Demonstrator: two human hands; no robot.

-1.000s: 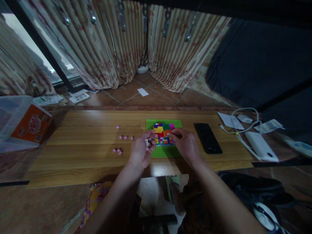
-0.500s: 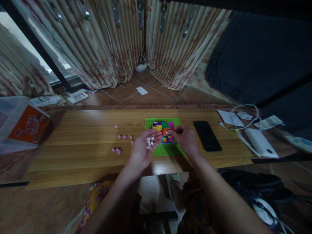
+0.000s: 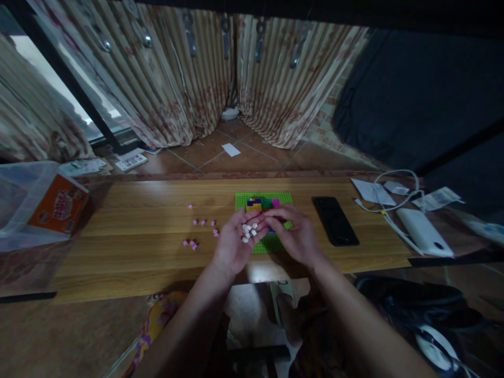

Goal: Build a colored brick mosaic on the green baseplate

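My left hand is palm up and cupped over the front left of a green studded baseplate. Several small white toy bricks lie in its palm. My right hand comes in from the right, thumb and fingers pinched together at the left fingertips; whatever is between them is too small or hidden to make out. Behind both hands, a block of multicoloured bricks sits on the baseplate, mostly covered by the fingers. Several loose pink bricks lie on the wooden table to the left.
A black phone lies right of the baseplate. Farther right are a white power bank, a looped white cable and papers. At the far left stands a clear plastic box with an orange label.
My right hand has drawn back from the multicoloured bricks to the fingertips of my left hand. My left palm has shifted slightly right, and the view has tilted a little.
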